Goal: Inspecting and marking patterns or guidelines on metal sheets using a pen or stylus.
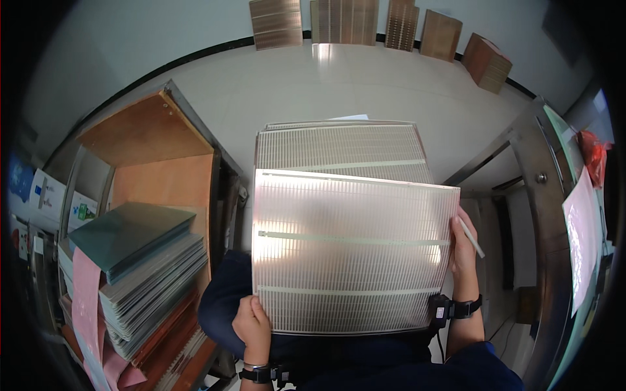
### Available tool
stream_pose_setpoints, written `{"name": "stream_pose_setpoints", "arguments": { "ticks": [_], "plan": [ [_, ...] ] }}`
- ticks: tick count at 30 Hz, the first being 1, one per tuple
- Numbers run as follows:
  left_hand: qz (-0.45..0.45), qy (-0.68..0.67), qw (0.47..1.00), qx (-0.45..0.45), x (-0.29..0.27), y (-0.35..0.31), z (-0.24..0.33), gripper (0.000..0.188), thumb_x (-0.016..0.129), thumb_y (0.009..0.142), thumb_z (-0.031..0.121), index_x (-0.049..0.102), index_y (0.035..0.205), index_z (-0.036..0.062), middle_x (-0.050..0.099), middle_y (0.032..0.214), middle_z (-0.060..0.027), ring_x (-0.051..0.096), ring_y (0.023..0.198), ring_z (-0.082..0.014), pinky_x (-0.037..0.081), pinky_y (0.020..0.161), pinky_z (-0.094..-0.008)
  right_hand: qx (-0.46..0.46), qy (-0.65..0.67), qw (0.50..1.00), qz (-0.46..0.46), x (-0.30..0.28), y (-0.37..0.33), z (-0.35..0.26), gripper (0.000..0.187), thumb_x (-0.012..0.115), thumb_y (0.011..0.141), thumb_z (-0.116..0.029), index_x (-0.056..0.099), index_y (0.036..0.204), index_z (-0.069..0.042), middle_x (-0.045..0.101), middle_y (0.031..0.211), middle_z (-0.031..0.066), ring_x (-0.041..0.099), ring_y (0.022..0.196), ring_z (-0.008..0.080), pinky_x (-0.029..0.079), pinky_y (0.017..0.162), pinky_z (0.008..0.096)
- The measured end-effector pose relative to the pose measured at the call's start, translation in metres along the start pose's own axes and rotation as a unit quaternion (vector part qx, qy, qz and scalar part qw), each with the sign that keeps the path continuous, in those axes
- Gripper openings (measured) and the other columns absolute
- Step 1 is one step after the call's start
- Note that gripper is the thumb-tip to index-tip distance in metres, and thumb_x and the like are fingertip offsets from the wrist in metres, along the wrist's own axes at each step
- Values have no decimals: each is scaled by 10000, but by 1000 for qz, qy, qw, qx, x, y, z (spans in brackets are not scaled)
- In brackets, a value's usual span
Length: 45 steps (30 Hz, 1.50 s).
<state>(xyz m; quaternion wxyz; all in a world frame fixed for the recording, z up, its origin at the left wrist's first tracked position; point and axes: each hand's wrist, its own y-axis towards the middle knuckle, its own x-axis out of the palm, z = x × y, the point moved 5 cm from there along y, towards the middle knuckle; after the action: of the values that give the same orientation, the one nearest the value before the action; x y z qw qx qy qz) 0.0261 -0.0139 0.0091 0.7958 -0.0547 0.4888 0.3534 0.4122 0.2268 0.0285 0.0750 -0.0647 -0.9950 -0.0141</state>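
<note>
1. Grips, with the fingers of the left hand, the lower left edge of a silvery, finely ribbed rectangular panel with pale crossbands, pressing a thumb on its front.
2. Closes the fingers of the right hand, partly hidden, on the opposite edge; carries a slim white pen-like stick there too, seemingly tucked between them.
3. Sits the panel centrally over a dark-clad lap, probably held from both sides to keep so broad a sheet steady and its face visible.
4. Overlaps a second silvery ribbed panel; cannot tell whether touching.
5. To the left, stacks grey-green flat plates beside an orange-brown wooden partition, likely piled flat for compact storage.
6. Farther off, leans copper-brown ribbed boards against a pale wall, probably for upright support.
7. Shows no readable writing on the held panel; bears blue and green print on white boxes far left, too small to read.
</note>
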Motion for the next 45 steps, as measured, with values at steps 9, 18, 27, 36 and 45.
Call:
{"name": "stream_pose_setpoints", "arguments": {
  "ticks": [9, 18, 27, 36, 45],
  "plan": [
    [54, -689, 665, -281, -29, 40, -7, 659, 344, 945, 554, 503, 1203, -31, 611, 1006, -74, 587, 967, -188, 490, 847, -329, 74, 257, 963, -42, 21, 15, -14, 325, 489, 957, -129, 482, 1243, 24, 584, 1153, 114, 568, 1050, 165, 469, 909, 280],
    [-123, -771, 578, -239, 5, 22, 46, 434, 535, 928, 145, 397, 1316, 12, 527, 1234, -129, 531, 1126, -273, 465, 943, -411, 181, 369, 894, -179, 89, -56, -22, 587, 499, 932, -107, 197, 1430, -40, 405, 1366, 117, 476, 1200, 226, 470, 958, 377],
    [-104, -774, 579, -234, -9, 25, 21, 423, 564, 906, 108, 428, 1286, -20, 561, 1202, -155, 585, 1051, -279, 495, 892, -401, 196, 267, 896, -296, 85, -73, -18, 559, 527, 905, -62, 250, 1386, 8, 520, 1212, 192, 606, 1025, 278, 572, 807, 365],
    [-108, -792, 560, -220, -8, 24, 16, 411, 535, 911, 73, 416, 1293, -19, 551, 1214, -174, 572, 1077, -296, 487, 927, -430, 171, 228, 900, -329, 84, -86, -21, 488, 569, 901, -108, 344, 1311, 32, 537, 1178, 185, 607, 1010, 262, 566, 805, 373],
    [-88, -794, 560, -220, -4, 27, 6, 385, 496, 926, 62, 417, 1295, -15, 555, 1209, -178, 584, 1054, -296, 502, 902, -420, 142, 176, 910, -349, 93, -89, -39, 526, 594, 900, -184, 353, 1321, 21, 527, 1188, 165, 584, 1034, 270, 549, 808, 404]
  ]
}}
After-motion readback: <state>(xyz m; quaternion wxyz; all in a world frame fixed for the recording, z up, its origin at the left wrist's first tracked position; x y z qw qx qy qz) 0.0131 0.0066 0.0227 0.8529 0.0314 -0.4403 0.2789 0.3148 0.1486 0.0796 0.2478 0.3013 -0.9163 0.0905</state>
